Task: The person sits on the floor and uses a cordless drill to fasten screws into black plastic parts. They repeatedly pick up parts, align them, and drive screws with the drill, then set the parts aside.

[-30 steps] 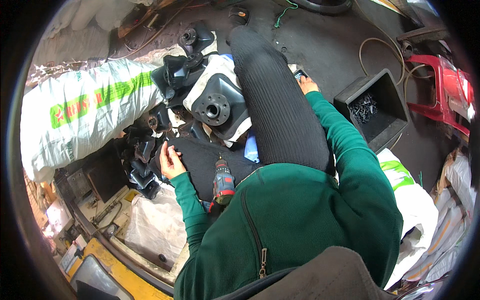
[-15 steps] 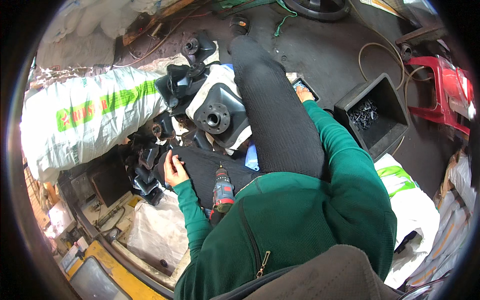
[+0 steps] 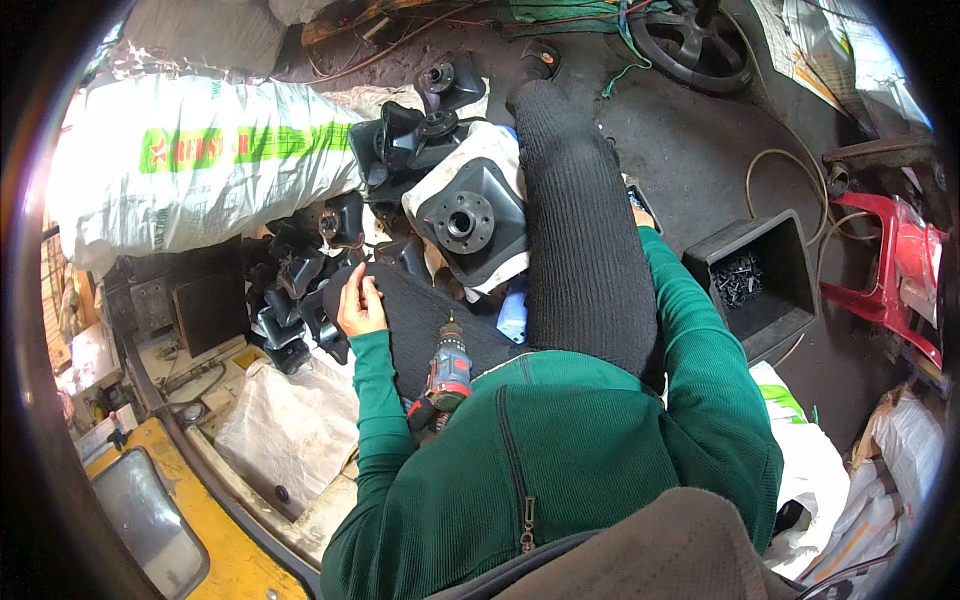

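My left hand point(image 3: 362, 302) rests on my bent left knee, its fingers stretched out and holding nothing. A cordless drill point(image 3: 449, 372) lies in my lap beside the left forearm, bit pointing away from me. Past my right thigh, my right hand point(image 3: 641, 216) is at a flat, dark-rimmed thing point(image 3: 632, 193) that could be a phone; the fingers are mostly hidden. Between my legs a black square flanged part point(image 3: 483, 222) with a round, drilled metal hub sits on white sacking. A blue object point(image 3: 513, 312) lies just below it.
Several similar black parts point(image 3: 400, 140) are heaped to the left, by a stuffed white sack point(image 3: 215, 165). A black bin point(image 3: 790, 265) with screws stands at right, near a red plastic stool point(image 3: 868, 250). A steering wheel point(image 3: 690, 50) lies at the far right.
The whole view has shifted, with the scene now lower and farther right in places. My right hand shows less and is more hidden; my left hand stays at the knee, fingers still stretched.
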{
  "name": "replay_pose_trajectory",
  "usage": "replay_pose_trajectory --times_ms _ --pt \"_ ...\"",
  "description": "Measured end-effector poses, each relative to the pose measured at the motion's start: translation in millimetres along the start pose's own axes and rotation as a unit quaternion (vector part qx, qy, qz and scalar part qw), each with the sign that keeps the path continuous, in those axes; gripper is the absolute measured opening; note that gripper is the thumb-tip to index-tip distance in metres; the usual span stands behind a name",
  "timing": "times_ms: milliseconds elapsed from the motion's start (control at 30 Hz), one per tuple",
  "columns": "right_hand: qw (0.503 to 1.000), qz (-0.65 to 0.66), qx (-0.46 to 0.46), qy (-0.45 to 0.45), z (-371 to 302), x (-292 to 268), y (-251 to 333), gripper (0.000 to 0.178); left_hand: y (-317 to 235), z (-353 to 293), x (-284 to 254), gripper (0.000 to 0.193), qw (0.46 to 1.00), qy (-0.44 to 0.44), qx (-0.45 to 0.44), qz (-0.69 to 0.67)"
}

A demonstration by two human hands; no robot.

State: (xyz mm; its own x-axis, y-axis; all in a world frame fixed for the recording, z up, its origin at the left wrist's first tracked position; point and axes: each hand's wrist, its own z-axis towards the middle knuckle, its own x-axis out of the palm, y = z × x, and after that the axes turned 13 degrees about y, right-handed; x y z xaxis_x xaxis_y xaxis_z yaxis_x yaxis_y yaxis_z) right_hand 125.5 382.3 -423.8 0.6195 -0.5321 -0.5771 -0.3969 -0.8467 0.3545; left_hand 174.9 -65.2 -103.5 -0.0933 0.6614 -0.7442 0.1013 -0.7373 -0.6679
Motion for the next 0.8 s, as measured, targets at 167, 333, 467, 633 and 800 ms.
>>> replay_pose_trajectory --times_ms 167,333,467,633,800 --pt "1.000 -0.002 -0.018 -0.016 -47.4 -33.9 23.7 0.035 0.4 -4.5 -0.7 0.026 1.000 -0.008 0.019 0.015" --pt "0.997 0.076 0.027 -0.012 -58.8 -38.0 17.6 0.040 -0.7 -1.4 0.3 0.026 1.000 0.000 0.019 0.023" --pt "0.991 0.130 0.036 -0.017 -59.6 -44.9 12.5 0.035 0.7 0.3 2.3 0.026 0.999 0.005 0.021 0.027" --pt "0.935 0.353 0.029 0.019 -38.0 -37.6 -11.5 0.023 2.0 3.0 3.3 0.026 0.999 0.005 0.026 0.033" --pt "0.823 0.565 0.055 0.032 -8.6 -24.4 -22.8 0.028 2.5 2.6 4.6 0.025 0.999 0.009 0.031 0.032"
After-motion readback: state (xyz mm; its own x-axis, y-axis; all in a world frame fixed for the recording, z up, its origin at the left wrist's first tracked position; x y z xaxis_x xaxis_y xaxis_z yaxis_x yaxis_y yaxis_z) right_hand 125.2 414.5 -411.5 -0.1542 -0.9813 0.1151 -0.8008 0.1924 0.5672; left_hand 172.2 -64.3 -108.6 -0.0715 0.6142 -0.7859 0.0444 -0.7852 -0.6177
